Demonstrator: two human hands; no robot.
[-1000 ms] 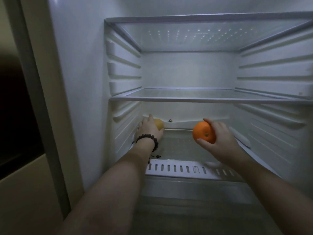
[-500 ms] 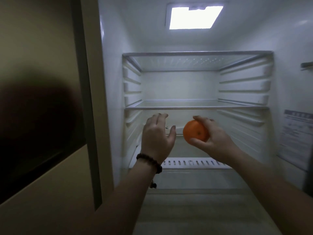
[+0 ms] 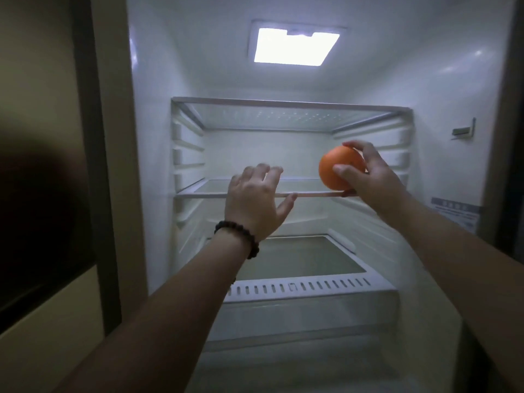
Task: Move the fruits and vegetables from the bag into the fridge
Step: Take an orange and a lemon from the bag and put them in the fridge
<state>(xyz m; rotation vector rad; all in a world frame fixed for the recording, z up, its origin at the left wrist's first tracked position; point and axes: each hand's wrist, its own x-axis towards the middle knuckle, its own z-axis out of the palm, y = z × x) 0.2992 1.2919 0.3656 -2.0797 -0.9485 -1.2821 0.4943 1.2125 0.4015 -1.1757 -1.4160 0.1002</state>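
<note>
The fridge stands open in front of me, lit from above. My right hand (image 3: 365, 173) grips an orange (image 3: 331, 170), holding it just above the front edge of the middle glass shelf (image 3: 204, 192), on the right side. My left hand (image 3: 255, 199), with a dark bead bracelet on the wrist, hovers in front of that shelf's edge with fingers spread and holds nothing. The yellowish fruit I put on the lower shelf (image 3: 300, 256) is out of sight behind my left arm. The bag is not in view.
An upper glass shelf (image 3: 289, 104) sits above the middle one. A slotted white cover (image 3: 306, 287) runs along the front of the lower shelf, with a clear drawer (image 3: 306, 316) under it. A label (image 3: 453, 212) is stuck on the right wall. A dark cabinet panel (image 3: 42, 180) stands left.
My left hand let go of the yellowish fruit on the lower shelf and drew back up, empty. My right hand lifted the orange from the lower shelf level to the middle shelf.
</note>
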